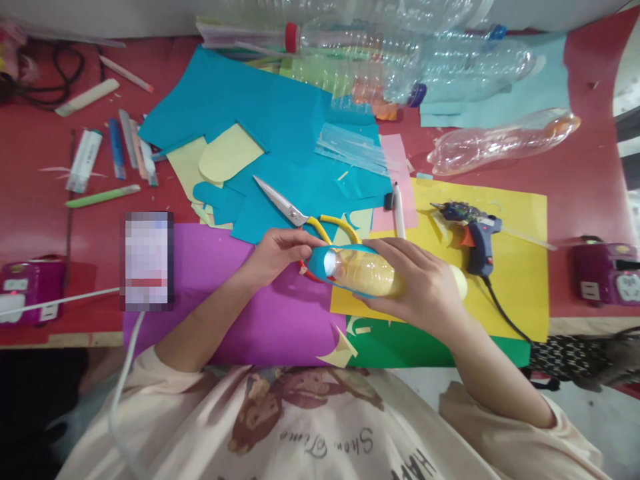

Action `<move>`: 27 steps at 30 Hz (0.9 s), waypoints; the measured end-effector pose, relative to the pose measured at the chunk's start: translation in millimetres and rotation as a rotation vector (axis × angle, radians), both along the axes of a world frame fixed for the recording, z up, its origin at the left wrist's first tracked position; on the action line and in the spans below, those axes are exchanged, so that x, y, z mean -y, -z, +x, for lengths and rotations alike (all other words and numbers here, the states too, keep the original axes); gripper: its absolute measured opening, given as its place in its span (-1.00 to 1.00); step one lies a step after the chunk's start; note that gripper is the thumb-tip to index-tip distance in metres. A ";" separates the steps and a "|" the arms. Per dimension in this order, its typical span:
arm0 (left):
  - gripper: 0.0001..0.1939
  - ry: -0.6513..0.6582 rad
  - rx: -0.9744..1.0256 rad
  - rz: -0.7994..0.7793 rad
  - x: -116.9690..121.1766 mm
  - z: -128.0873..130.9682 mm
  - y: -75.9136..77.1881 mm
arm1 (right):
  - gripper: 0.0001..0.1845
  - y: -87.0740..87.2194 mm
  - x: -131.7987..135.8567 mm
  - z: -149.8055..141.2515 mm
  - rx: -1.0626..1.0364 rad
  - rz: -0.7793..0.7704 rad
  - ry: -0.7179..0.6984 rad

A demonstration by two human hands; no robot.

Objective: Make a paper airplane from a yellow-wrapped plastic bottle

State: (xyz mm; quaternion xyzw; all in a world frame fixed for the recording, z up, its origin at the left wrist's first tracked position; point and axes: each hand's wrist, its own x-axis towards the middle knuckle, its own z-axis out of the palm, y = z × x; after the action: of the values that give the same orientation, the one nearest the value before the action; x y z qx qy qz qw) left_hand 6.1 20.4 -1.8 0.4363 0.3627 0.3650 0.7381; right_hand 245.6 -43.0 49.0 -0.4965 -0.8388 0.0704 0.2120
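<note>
Place: a craft workspace; what larger building it belongs to cannot be told
Surface: red tabletop (pixel 540 193)
Craft stock: coloured sheets, among them purple (pixel 215 273) and yellow (pixel 520 227)
Tools: scissors (pixel 285 203), glue gun (pixel 480 240)
Bottles: clear plastic ones (pixel 465 67) along the far side
Power: magenta socket boxes (pixel 605 270) at both ends

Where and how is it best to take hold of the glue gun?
I would take the glue gun by its blue handle, coming from the person's near right side with the right hand once it is free. The gun lies flat, with the handle pointing toward the person and the nozzle pointing left, away from that approach. Mind the cord.
</note>
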 end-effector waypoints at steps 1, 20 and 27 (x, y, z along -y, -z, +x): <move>-0.60 -0.006 -0.005 0.015 -0.2 0.0 0.1 | -0.51 0.1 0.1 -0.2 0.001 -0.002 0.001; -0.57 -0.110 -0.217 0.234 0.8 -1.3 -11.1 | -0.47 0.7 -0.5 -2.8 0.008 -0.035 0.013; -0.34 0.170 0.013 -0.141 2.8 0.8 -8.9 | -0.49 3.4 0.9 -13.8 0.052 0.060 0.021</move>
State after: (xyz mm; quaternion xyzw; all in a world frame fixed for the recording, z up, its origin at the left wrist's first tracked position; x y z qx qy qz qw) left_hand 6.9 17.7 7.1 0.4103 0.3445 0.2777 0.7974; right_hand 231.7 -43.9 45.6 -0.5004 -0.8405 0.0301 0.2056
